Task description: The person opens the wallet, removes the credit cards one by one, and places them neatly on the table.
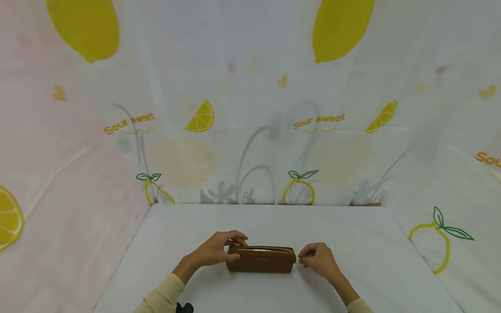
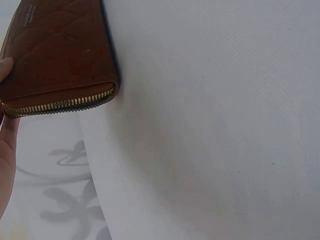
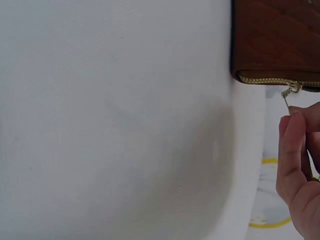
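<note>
A brown quilted zip-around wallet (image 1: 260, 261) stands on its long edge on the white table. My left hand (image 1: 219, 248) grips its left end, thumb on the front face and fingers over the back. At that end, the left wrist view shows the gold zipper teeth (image 2: 60, 106) parted by a narrow dark gap. With thumb and forefinger, my right hand (image 1: 318, 259) pinches the zipper pull (image 3: 286, 101) just off the wallet's right end. The slider (image 3: 294, 87) sits partway along that end, pull stretched outward from it.
The white tabletop (image 1: 336, 226) spreads around the wallet. Behind it and at the sides hangs a pale cloth (image 1: 250, 108) printed with lemons. A small black object (image 1: 185, 308) shows at the bottom edge, by the left sleeve (image 1: 164, 293).
</note>
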`<state>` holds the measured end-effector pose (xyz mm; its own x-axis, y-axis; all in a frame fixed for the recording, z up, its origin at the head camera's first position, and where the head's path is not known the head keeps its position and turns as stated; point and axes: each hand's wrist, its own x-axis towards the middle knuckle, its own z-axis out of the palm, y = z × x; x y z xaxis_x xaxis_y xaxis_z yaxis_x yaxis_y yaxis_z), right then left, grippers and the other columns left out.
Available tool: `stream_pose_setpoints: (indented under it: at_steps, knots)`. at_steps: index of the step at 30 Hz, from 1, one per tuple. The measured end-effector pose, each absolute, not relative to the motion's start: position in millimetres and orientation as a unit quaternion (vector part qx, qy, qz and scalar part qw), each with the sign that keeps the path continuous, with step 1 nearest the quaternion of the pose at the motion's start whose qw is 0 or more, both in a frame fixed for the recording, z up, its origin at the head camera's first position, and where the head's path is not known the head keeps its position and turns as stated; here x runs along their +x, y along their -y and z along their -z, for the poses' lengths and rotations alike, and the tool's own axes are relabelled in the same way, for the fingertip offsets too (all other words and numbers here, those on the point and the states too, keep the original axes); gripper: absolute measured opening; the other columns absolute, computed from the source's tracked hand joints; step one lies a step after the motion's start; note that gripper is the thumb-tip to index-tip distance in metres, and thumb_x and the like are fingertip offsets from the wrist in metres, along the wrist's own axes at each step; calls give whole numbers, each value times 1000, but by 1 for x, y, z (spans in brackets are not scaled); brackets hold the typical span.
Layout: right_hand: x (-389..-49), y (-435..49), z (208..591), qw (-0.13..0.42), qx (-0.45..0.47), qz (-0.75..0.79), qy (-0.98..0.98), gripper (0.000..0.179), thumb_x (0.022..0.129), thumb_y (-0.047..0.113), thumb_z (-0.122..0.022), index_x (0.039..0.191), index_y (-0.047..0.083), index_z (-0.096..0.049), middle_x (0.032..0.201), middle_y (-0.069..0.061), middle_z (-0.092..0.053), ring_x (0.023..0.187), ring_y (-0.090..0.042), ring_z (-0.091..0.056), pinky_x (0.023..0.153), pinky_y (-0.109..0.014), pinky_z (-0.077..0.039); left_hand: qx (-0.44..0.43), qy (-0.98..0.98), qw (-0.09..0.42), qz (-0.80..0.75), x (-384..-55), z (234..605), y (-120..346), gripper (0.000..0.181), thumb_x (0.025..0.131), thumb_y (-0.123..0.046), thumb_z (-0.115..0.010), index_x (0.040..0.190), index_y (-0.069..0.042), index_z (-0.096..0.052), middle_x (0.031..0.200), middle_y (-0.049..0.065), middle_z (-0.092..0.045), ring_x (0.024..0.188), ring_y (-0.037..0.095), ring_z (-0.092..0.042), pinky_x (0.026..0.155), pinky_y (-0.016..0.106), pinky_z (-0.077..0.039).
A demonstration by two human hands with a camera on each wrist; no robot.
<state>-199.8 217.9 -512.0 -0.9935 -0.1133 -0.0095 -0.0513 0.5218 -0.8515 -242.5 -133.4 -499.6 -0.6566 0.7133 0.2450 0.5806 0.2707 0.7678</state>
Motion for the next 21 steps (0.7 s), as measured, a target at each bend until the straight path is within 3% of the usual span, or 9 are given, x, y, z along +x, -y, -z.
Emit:
stream_pose_setpoints:
  at_steps: [7, 14, 17, 21]
  knots:
    - [-203, -215, 533, 21, -58, 418, -907, 12, 69, -5, -74, 71, 6, -69, 64, 3, -60, 57, -11, -54, 48, -21, -47, 417, -782, 76, -456, -241, 498, 131, 46, 86, -4, -73, 129, -11, -56, 115, -4, -65, 106, 11, -63, 98, 27, -51]
    - [-203, -211, 540, 34, -63, 394, -916, 14, 69, -4, -76, 72, 8, -68, 66, 4, -58, 61, -12, -52, 49, -22, -46, 415, -787, 70, -452, -239, 500, 134, 47, 85, -3, -74, 128, -15, -56, 114, -5, -66, 105, 11, -63, 97, 27, -52]
    - [-202, -208, 530, 6, -87, 388, -918, 13, 74, -2, -75, 76, 9, -68, 70, 5, -61, 65, -12, -55, 53, -21, -49, 413, -786, 73, -454, -239, 499, 135, 47, 85, -3, -74, 128, -13, -57, 115, -5, -66, 106, 11, -63, 97, 27, -52]
    - [-200, -200, 508, -81, -98, 408, -904, 14, 79, -2, -75, 80, 11, -70, 77, 5, -65, 73, -12, -63, 61, -21, -56, 406, -786, 76, -460, -237, 497, 134, 48, 83, -2, -76, 127, -10, -58, 115, -4, -66, 107, 12, -63, 97, 27, -52]
